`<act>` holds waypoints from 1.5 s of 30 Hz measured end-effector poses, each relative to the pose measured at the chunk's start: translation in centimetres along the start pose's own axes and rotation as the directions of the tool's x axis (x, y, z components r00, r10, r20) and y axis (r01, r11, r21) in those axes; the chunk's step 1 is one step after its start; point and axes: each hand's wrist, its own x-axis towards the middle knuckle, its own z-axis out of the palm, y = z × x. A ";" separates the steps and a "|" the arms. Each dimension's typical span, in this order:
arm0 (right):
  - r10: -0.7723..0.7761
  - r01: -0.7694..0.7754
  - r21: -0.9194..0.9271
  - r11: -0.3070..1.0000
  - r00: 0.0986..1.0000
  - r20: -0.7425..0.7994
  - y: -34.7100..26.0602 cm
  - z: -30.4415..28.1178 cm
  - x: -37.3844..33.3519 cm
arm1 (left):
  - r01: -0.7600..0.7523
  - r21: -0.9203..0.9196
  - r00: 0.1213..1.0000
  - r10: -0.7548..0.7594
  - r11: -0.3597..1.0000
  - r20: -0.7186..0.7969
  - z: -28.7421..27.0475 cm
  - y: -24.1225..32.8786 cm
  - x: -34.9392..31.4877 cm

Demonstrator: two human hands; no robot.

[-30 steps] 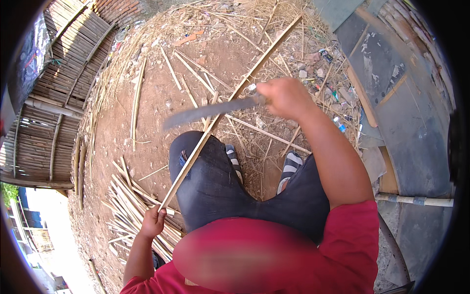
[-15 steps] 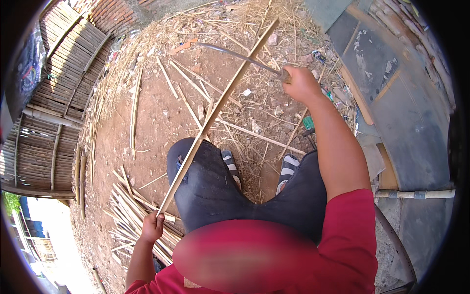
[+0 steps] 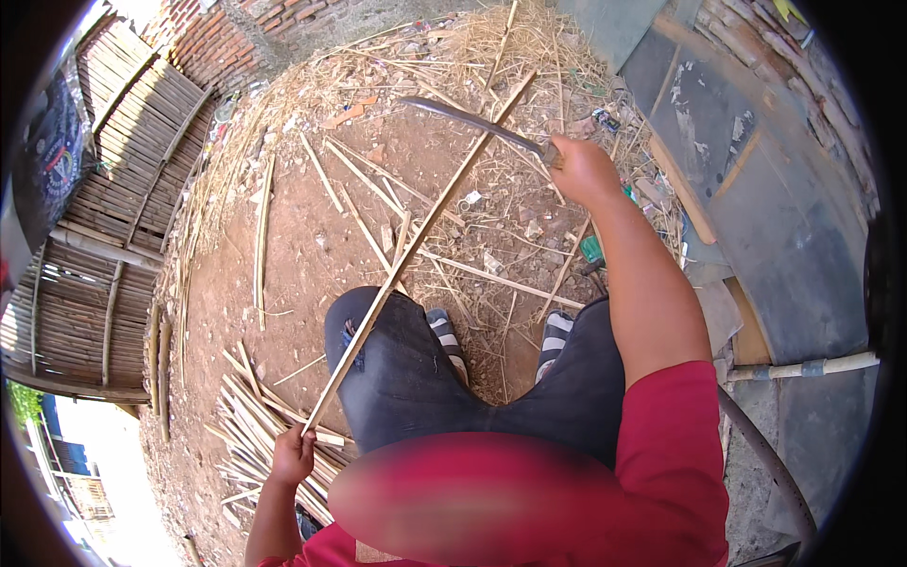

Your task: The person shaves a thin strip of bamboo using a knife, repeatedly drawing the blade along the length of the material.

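My left hand [image 3: 294,455] is closed around the near end of a long bamboo strip [image 3: 417,239]. The strip slants up and away to the right, passing over my left thigh. My right hand [image 3: 583,170], arm stretched forward, grips the handle of a machete with a curved blade [image 3: 452,114]. Its blade points left and crosses the strip near the far end; whether the edge touches the strip I cannot tell.
A pile of cut bamboo strips [image 3: 260,416] lies by my left arm. More loose strips [image 3: 263,231] and straw [image 3: 539,47] litter the dirt ground. Dark panels [image 3: 794,246] lean at the right, with a bamboo screen [image 3: 132,132] at the left.
The machete blade sits slightly closer to the strip's far end and shows more of its dark flat side. The strip's far end appears lower in view. Both hands keep their grip.
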 end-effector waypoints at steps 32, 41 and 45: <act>-0.059 0.037 -0.100 0.994 0.971 -0.230 1.7 0.3 -0.2 | -0.031 0.135 0.999 0.036 0.990 -0.032 -0.4 -0.2 -0.1; -0.252 0.234 -0.103 0.967 0.944 -0.212 3.0 1.7 0.5 | -0.085 0.200 0.990 0.106 0.976 -0.095 0.1 -2.2 0.0; 0.016 -0.027 -0.035 0.999 0.958 -0.286 3.7 0.7 0.2 | -0.022 0.188 0.999 0.029 0.982 -0.033 -0.5 -1.3 0.3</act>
